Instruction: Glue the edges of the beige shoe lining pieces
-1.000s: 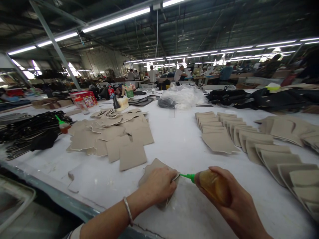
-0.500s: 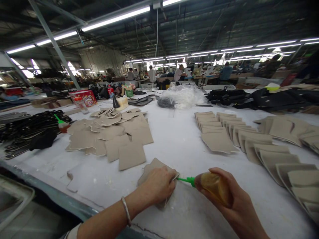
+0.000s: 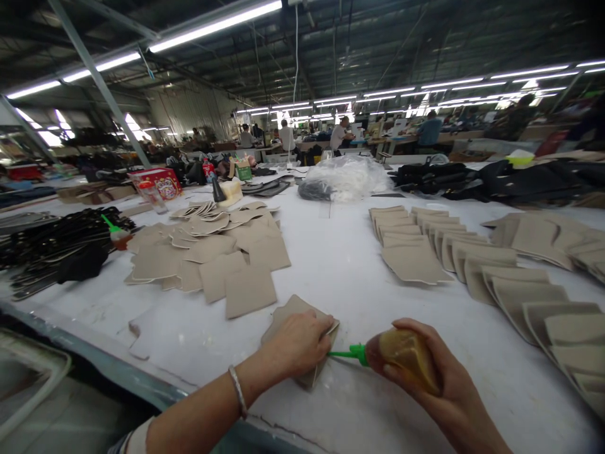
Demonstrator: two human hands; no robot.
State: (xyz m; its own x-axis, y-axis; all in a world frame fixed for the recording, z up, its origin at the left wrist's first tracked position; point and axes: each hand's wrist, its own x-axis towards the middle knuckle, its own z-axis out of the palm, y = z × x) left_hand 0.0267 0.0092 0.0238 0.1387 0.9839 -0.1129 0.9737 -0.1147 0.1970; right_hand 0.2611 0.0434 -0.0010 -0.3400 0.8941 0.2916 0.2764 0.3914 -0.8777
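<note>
A beige fabric piece (image 3: 292, 310) lies on the white table near its front edge. My left hand (image 3: 302, 343) presses on it with curled fingers, gripping its right side, where an edge is lifted or folded; the fingertips are partly hidden. In my right hand (image 3: 439, 372) is a squeeze bottle (image 3: 406, 356) of amber liquid, tilted on its side with its green nozzle pointing left. The nozzle tip is at the right edge of the piece, close to my left fingers. I cannot tell whether it touches the fabric.
Loose beige pieces (image 3: 208, 249) are heaped at left centre. Overlapping rows of similar pieces (image 3: 496, 271) fan out on the right. Black strips (image 3: 47, 246) and a second green-tipped bottle (image 3: 118, 233) are at far left. A plastic-wrapped bundle (image 3: 345, 180) sits behind.
The bottle's nozzle tip has moved slightly down and left along the right edge of the piece. My left hand stays on the piece, almost unmoved.
</note>
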